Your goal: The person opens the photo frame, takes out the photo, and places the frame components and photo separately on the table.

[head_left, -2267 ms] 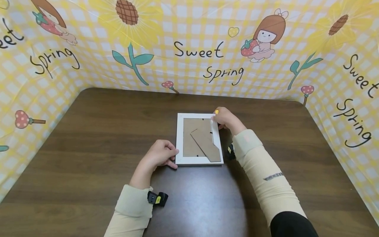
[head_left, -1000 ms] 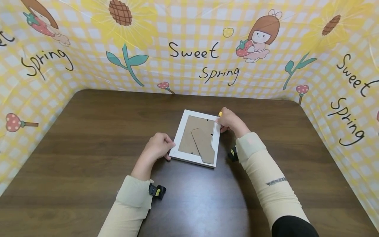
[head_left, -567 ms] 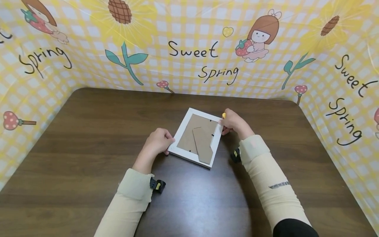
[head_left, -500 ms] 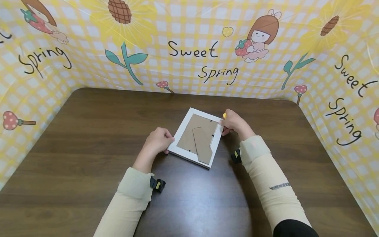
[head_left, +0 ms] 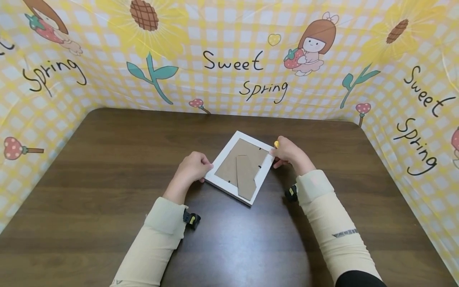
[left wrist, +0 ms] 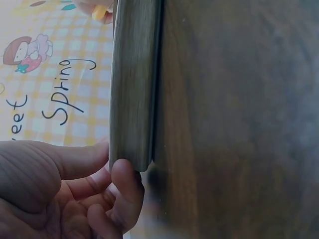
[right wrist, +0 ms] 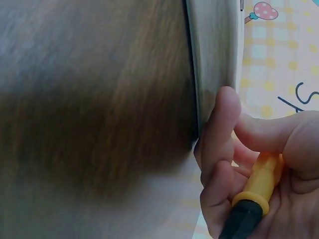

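A white picture frame (head_left: 224, 155) lies face down and turned at a slant on the table, its brown backing board (head_left: 229, 162) showing. On that board lies a flat brown stand flap (head_left: 246, 177), with several small black tabs along the edges. My left hand (head_left: 193, 166) pinches the frame's left corner between thumb and fingers. At the right corner, my right hand (head_left: 289, 153) pinches the frame too. Tucked in the right palm is a yellow-and-black handled tool (right wrist: 261, 181), whose far end is hidden. The left wrist view shows the frame's side edge (left wrist: 132, 89) close up.
The dark wooden table (head_left: 125, 159) spreads around the frame. A yellow checked cloth (head_left: 222, 32) with printed flowers and lettering hangs along its back and sides. Each wrist carries a small black camera, such as the left one (head_left: 191, 219).
The frame has turned clockwise from nearly square to slanted. My left hand has moved away from me, the right hand outward to the right, both keeping hold of the frame.
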`<control>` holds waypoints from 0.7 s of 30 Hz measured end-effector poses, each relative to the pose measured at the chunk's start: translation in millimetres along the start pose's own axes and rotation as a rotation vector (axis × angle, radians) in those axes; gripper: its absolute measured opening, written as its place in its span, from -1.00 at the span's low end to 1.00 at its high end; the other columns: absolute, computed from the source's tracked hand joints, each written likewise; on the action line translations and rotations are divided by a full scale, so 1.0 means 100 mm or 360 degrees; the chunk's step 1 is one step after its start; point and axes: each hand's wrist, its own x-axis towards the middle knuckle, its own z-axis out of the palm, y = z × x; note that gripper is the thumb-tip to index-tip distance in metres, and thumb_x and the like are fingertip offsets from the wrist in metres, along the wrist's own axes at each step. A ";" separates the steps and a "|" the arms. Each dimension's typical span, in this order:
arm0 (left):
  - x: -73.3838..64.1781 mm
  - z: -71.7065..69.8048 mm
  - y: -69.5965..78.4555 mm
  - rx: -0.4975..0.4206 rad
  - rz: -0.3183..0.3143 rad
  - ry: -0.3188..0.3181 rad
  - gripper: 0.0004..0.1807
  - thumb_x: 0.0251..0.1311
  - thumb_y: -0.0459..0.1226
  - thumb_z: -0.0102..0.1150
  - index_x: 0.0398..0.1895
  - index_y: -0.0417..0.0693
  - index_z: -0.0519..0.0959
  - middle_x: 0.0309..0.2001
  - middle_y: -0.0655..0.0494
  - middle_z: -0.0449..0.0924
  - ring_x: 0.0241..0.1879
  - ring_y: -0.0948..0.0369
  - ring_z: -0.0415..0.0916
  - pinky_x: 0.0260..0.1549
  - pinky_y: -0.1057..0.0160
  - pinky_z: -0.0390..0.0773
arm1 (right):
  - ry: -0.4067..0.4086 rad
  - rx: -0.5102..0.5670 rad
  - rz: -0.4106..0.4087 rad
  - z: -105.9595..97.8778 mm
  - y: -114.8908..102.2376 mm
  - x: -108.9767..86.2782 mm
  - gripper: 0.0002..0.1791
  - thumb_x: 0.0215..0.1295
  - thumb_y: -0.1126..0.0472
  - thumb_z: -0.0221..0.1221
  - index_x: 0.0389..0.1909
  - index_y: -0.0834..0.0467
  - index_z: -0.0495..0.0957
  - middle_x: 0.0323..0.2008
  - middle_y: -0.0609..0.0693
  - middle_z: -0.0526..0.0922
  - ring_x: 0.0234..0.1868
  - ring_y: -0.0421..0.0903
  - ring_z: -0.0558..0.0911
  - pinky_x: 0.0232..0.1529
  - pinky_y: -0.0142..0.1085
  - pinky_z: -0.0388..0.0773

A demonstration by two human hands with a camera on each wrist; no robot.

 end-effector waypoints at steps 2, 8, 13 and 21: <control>0.02 0.00 0.01 0.0010 -0.0002 -0.0007 -0.77 0.36 -0.17 0.16 -0.23 -0.18 0.63 -0.44 -0.02 0.59 -0.57 0.16 0.54 -0.34 0.20 0.43 | 0.0003 -0.0003 0.0004 0.00 0.01 -0.01 -0.58 0.50 0.29 0.01 0.22 0.35 0.10 -0.41 0.16 0.42 -0.69 -0.19 0.59 -0.54 -0.38 0.43; 0.06 -0.02 0.03 0.0026 0.0020 -0.0017 -0.76 0.36 -0.16 0.17 -0.23 -0.19 0.64 -0.36 -0.06 0.62 -0.55 0.17 0.53 -0.35 0.20 0.43 | 0.0010 -0.0088 -0.0029 -0.02 0.07 -0.03 -0.65 0.50 0.28 0.02 0.11 0.36 0.14 -0.51 0.10 0.45 -0.71 -0.21 0.58 -0.54 -0.37 0.38; 0.09 -0.03 0.03 0.0037 0.0020 -0.0014 -0.75 0.36 -0.15 0.17 -0.22 -0.18 0.64 -0.37 -0.05 0.62 -0.53 0.17 0.53 -0.32 0.19 0.42 | 0.0008 -0.0160 -0.0059 -0.03 0.13 -0.06 -0.63 0.50 0.27 0.02 0.14 0.36 0.14 -0.52 0.07 0.45 -0.70 -0.21 0.57 -0.53 -0.37 0.32; 0.14 -0.03 0.05 0.0052 0.0001 -0.0015 -0.73 0.35 -0.11 0.18 -0.20 -0.16 0.63 -0.34 -0.05 0.60 -0.49 0.15 0.54 -0.33 0.19 0.43 | 0.0033 -0.0168 -0.0099 -0.03 0.18 -0.15 -0.71 0.50 0.29 0.03 0.04 0.35 0.19 -0.48 0.11 0.45 -0.68 -0.18 0.56 -0.53 -0.34 0.37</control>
